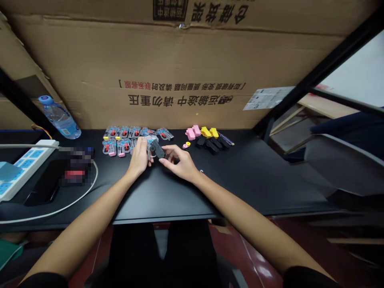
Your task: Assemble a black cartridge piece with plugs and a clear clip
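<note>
My left hand (139, 155) is closed around a clear plastic casing (151, 142), mostly hidden by the fingers. Thumb and fingers of my right hand (180, 161) pinch a black plastic piece (159, 150) from its right side. The black piece has a round part on its left end and lies against or just in front of the casing; I cannot tell whether they are joined. Behind my left hand, several clear casings (111, 146) with red and blue parts inside stand in two rows. Some carry pink or yellow ends.
Pink pieces (190, 133), yellow pieces (205, 132) and black pieces (212, 146) lie behind my right hand, with small pink and yellow rings (188, 143) nearby. At left are a power strip (33, 164), a phone (45, 182), a cable (87, 192) and a water bottle (61, 120). Cardboard (180, 60) walls the back.
</note>
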The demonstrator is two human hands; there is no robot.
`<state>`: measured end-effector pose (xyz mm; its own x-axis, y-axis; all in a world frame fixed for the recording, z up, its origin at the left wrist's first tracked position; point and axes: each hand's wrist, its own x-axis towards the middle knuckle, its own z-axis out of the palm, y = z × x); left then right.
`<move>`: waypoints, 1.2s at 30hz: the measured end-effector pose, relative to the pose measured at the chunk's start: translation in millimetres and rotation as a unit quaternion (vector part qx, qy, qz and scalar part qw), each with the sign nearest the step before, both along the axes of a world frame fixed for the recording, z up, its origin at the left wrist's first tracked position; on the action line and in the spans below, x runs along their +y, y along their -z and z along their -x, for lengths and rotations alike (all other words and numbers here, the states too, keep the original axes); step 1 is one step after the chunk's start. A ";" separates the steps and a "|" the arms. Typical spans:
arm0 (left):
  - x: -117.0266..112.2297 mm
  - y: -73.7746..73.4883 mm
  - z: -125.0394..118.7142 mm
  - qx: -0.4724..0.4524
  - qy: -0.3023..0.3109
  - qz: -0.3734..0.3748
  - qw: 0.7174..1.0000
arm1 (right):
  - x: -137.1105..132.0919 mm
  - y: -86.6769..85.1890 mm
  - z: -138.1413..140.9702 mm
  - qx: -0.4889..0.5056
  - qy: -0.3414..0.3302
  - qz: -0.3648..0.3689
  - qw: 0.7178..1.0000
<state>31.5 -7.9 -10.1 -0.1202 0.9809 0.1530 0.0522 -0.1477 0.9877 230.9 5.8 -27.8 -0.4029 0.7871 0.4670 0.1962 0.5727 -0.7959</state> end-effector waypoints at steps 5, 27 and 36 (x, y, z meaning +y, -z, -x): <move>-9.9 -5.2 -0.2 0.075 -0.023 -0.049 0.996 | -4.9 -1.5 11.0 0.052 -0.018 0.069 0.996; -1.8 -1.3 -1.9 0.075 0.193 -0.025 0.978 | 11.2 -18.5 -10.1 0.146 0.019 0.221 0.964; -6.7 -5.6 0.3 0.079 0.218 0.006 0.973 | 25.1 -31.6 -31.6 0.167 0.090 0.155 0.970</move>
